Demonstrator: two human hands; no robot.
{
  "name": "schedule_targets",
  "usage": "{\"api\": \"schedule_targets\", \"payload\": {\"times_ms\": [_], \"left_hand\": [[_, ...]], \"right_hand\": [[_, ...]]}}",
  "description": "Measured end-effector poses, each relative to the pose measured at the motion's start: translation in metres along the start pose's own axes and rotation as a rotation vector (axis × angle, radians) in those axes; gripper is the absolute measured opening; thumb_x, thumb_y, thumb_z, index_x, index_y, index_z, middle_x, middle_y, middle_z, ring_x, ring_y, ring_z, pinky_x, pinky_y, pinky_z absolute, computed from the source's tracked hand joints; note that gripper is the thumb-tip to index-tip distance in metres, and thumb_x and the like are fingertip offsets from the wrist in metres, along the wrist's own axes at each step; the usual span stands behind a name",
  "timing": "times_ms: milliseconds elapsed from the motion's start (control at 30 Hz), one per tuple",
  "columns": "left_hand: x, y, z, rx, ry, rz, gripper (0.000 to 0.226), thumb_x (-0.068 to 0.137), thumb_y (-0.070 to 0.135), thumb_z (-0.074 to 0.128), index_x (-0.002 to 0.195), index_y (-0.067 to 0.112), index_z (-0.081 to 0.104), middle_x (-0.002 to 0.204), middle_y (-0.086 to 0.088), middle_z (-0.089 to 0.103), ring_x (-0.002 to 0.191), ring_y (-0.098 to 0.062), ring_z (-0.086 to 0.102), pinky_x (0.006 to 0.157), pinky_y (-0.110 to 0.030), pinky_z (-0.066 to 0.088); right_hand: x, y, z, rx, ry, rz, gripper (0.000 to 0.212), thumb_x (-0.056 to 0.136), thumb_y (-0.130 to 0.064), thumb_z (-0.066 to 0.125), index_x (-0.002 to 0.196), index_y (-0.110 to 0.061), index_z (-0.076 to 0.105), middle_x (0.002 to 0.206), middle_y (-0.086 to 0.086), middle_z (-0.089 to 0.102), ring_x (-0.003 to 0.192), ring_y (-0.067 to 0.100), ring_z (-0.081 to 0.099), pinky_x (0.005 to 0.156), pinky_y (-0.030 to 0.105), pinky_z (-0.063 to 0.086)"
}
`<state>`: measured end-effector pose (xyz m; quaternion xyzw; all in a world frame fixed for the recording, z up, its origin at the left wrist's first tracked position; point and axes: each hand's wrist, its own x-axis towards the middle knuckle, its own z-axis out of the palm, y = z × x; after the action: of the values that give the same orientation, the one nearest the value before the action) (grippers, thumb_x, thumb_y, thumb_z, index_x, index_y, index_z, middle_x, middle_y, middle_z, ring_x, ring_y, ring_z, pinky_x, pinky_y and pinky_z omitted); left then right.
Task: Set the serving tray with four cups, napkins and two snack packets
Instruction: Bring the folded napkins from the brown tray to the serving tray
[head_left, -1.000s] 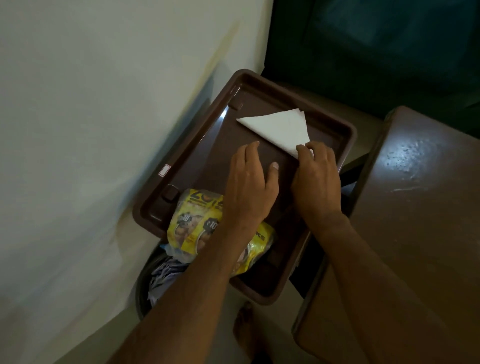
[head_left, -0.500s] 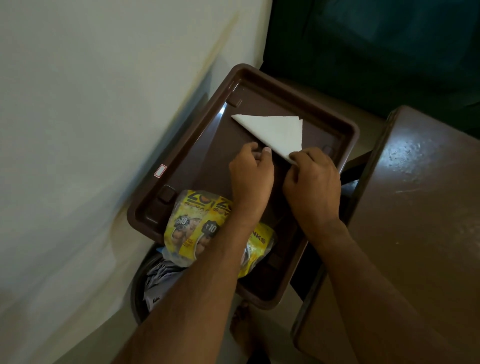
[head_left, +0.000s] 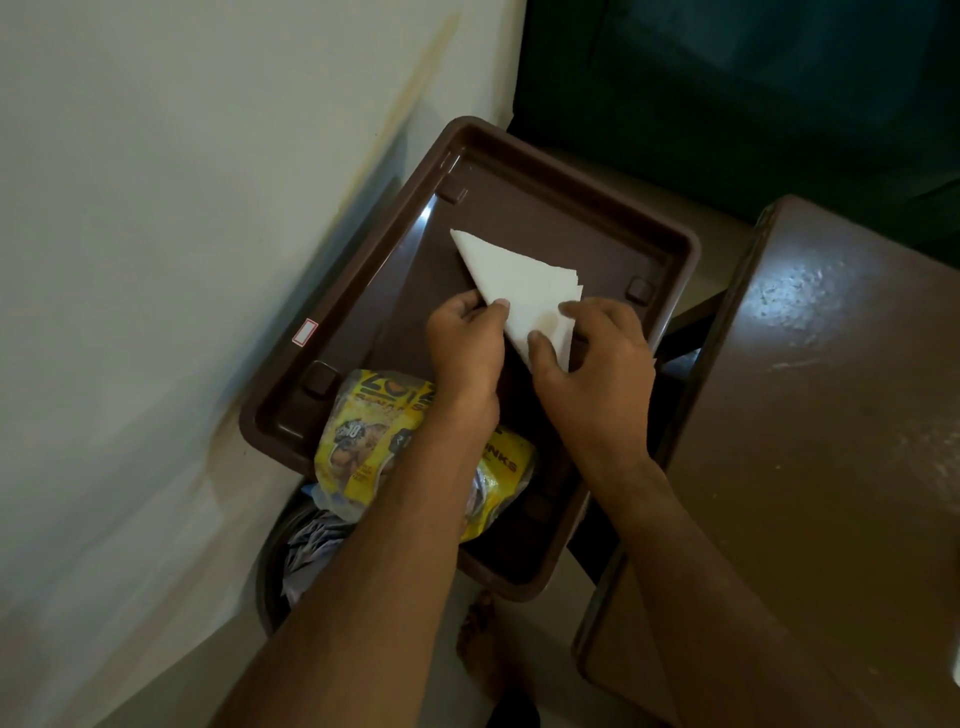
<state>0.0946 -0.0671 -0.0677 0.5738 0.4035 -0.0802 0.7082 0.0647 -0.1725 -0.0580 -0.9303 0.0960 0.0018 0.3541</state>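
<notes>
A brown plastic serving tray (head_left: 524, 171) lies beside a pale wall. Inside it, a white napkin (head_left: 511, 273) folded into a triangle lies across the middle. My left hand (head_left: 465, 345) pinches the napkin's left edge with thumb and fingers. My right hand (head_left: 592, 358) pinches its lower right corner between thumb and forefinger. Yellow snack packets (head_left: 363, 441) lie at the tray's near end, partly under my left forearm. No cups are in view.
A brown table top (head_left: 831, 415) stands right of the tray. A dark round bin (head_left: 291, 561) with crumpled paper sits under the tray's near corner. A dark green surface (head_left: 753, 93) fills the back. A bare foot (head_left: 483, 639) shows on the floor.
My left hand went from lying flat on the tray to pinching the napkin's edge. The napkin turned and both hands now hold it; several layers show at its right corner.
</notes>
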Motion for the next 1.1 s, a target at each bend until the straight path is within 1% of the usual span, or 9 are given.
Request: {"api": "schedule_targets", "payload": {"times_ms": [100, 233, 433, 633, 767, 833, 933, 1033, 1100], "left_hand": [[-0.009, -0.001, -0.005, -0.031, -0.067, -0.023, 0.023, 0.100, 0.006, 0.065, 0.121, 0.008, 0.074, 0.111, -0.006, 0.080, 0.104, -0.022, 0.077, 0.090, -0.042, 0.065], [-0.023, 0.000, -0.007, -0.063, -0.161, -0.030, 0.019, 0.099, 0.005, 0.066, 0.114, 0.013, 0.074, 0.111, -0.005, 0.081, 0.104, -0.022, 0.078, 0.087, -0.038, 0.066], [-0.043, -0.004, -0.001, -0.041, -0.185, 0.003, 0.026, 0.097, 0.005, 0.069, 0.123, 0.006, 0.071, 0.116, -0.007, 0.080, 0.108, -0.024, 0.077, 0.094, -0.045, 0.064], [-0.079, -0.018, 0.020, -0.032, -0.226, 0.038, 0.024, 0.098, 0.009, 0.070, 0.122, 0.007, 0.071, 0.111, -0.004, 0.081, 0.102, -0.020, 0.079, 0.087, -0.039, 0.066], [-0.115, -0.038, 0.046, 0.000, -0.260, 0.029, 0.021, 0.099, 0.014, 0.070, 0.120, 0.012, 0.072, 0.114, -0.002, 0.080, 0.105, -0.020, 0.078, 0.088, -0.042, 0.066], [-0.134, -0.051, 0.063, 0.040, -0.266, 0.025, 0.024, 0.098, 0.018, 0.071, 0.122, 0.016, 0.071, 0.116, 0.001, 0.080, 0.106, -0.017, 0.078, 0.088, -0.042, 0.066], [-0.162, -0.072, 0.091, 0.050, -0.276, 0.015, 0.028, 0.098, 0.019, 0.072, 0.126, 0.016, 0.070, 0.116, 0.002, 0.080, 0.106, -0.016, 0.078, 0.087, -0.041, 0.066], [-0.193, -0.095, 0.126, 0.058, -0.295, -0.018, 0.029, 0.097, 0.021, 0.072, 0.126, 0.018, 0.070, 0.117, 0.002, 0.080, 0.107, -0.018, 0.077, 0.087, -0.041, 0.066], [-0.213, -0.112, 0.148, 0.068, -0.330, -0.058, 0.026, 0.098, 0.025, 0.072, 0.123, 0.019, 0.072, 0.116, 0.001, 0.079, 0.106, -0.019, 0.078, 0.087, -0.041, 0.066]], "right_hand": [[0.007, -0.002, -0.005, 0.180, 0.025, 0.132, 0.059, 0.091, -0.034, 0.076, 0.142, -0.015, 0.053, 0.140, -0.001, 0.061, 0.125, 0.013, 0.060, 0.099, 0.033, 0.057], [0.007, 0.000, -0.016, 0.404, 0.043, 0.281, 0.077, 0.088, -0.028, 0.081, 0.151, -0.019, 0.037, 0.134, -0.006, 0.061, 0.114, 0.008, 0.063, 0.086, 0.020, 0.058], [0.003, 0.015, -0.036, 0.634, 0.087, 0.392, 0.079, 0.084, -0.010, 0.083, 0.149, -0.020, 0.039, 0.127, -0.004, 0.066, 0.107, 0.009, 0.070, 0.088, 0.033, 0.063], [-0.015, 0.033, -0.073, 0.671, 0.161, 0.307, 0.075, 0.086, -0.002, 0.078, 0.147, -0.025, 0.042, 0.118, -0.002, 0.069, 0.108, 0.009, 0.071, 0.086, 0.029, 0.064], [-0.032, 0.055, -0.109, 0.729, 0.181, 0.276, 0.064, 0.087, -0.017, 0.081, 0.142, -0.028, 0.049, 0.122, -0.014, 0.063, 0.109, 0.005, 0.068, 0.082, 0.024, 0.063], [-0.039, 0.072, -0.130, 0.712, 0.174, 0.280, 0.050, 0.088, -0.022, 0.082, 0.132, -0.025, 0.060, 0.124, -0.010, 0.066, 0.111, 0.008, 0.068, 0.086, 0.028, 0.064], [-0.049, 0.104, -0.162, 0.694, 0.164, 0.276, 0.020, 0.088, -0.021, 0.081, 0.105, -0.023, 0.071, 0.103, -0.008, 0.075, 0.094, 0.007, 0.073, 0.074, 0.025, 0.064], [-0.061, 0.140, -0.199, 0.632, 0.206, 0.282, 0.014, 0.089, -0.022, 0.080, 0.097, -0.027, 0.070, 0.094, -0.015, 0.073, 0.087, 0.000, 0.072, 0.065, 0.014, 0.057], [-0.069, 0.164, -0.223, 0.611, 0.259, 0.297, 0.014, 0.087, -0.021, 0.080, 0.097, -0.026, 0.071, 0.093, -0.014, 0.074, 0.085, 0.001, 0.072, 0.066, 0.016, 0.058]]}}
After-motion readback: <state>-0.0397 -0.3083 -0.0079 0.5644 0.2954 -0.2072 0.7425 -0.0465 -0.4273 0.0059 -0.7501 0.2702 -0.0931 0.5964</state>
